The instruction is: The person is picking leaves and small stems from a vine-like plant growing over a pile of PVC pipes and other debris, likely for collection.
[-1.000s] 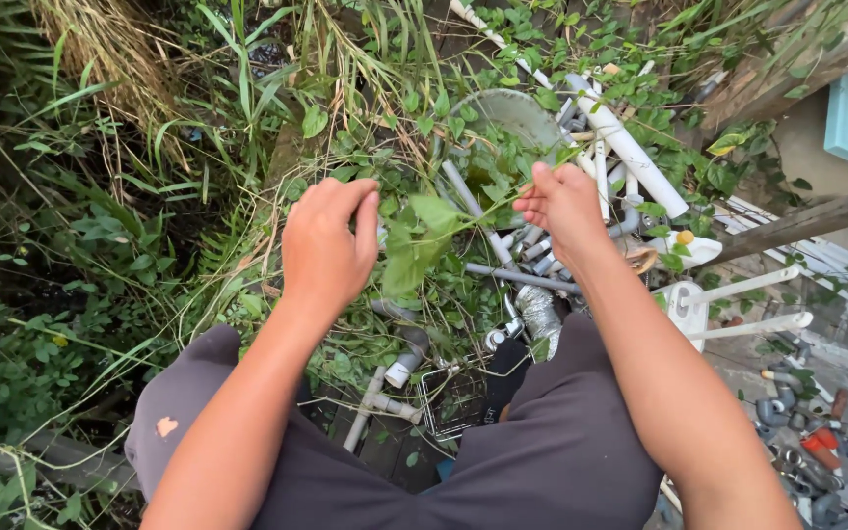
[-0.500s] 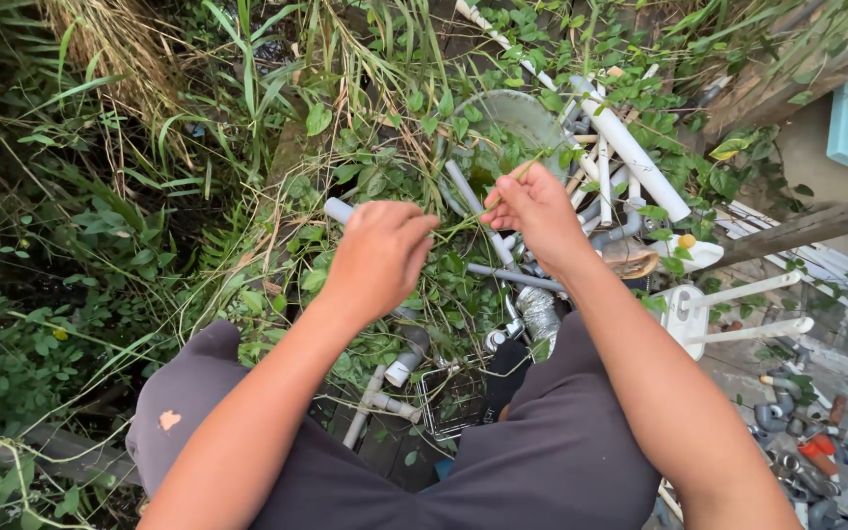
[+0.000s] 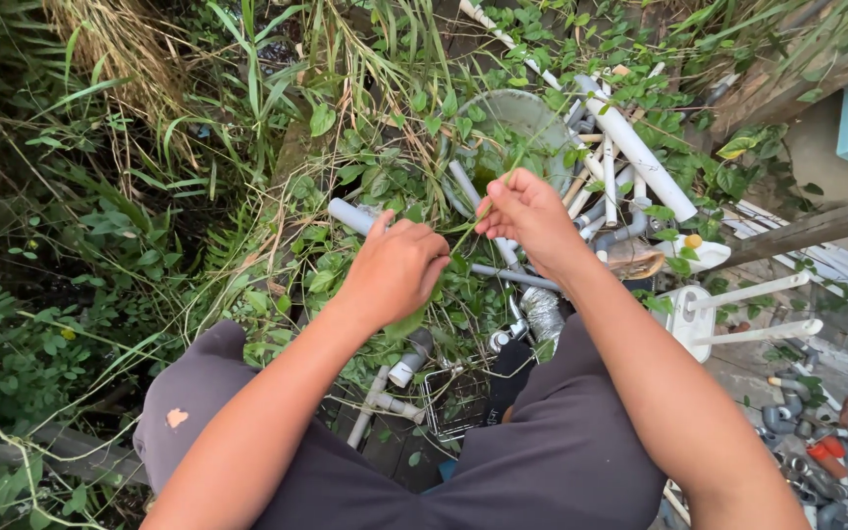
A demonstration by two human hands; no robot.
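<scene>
My left hand (image 3: 397, 269) is closed around a clump of green vine leaves (image 3: 406, 322), low over the weeds between my knees. My right hand (image 3: 527, 218) pinches a thin green vine stem (image 3: 501, 180) that runs up toward a round grey pan (image 3: 517, 113). The two hands are close together, almost touching, with the stem stretched between them. Under them lies a heap of grey and white plastic pipes (image 3: 630, 152) overgrown with creeper. A short grey pipe end (image 3: 350, 215) sticks out just left of my left hand.
Dense weeds and dry grass (image 3: 110, 196) fill the left side. A small wire basket (image 3: 451, 400) and pipe fittings (image 3: 399, 371) lie between my legs. A white plastic rack (image 3: 728, 314) and loose grey fittings (image 3: 797, 432) sit on paving at right, beneath a wooden rail (image 3: 817, 226).
My left hand moved right and down, from beside a big leaf to a fist on the vine by my right hand. My right hand shifted slightly left, still pinching the stem.
</scene>
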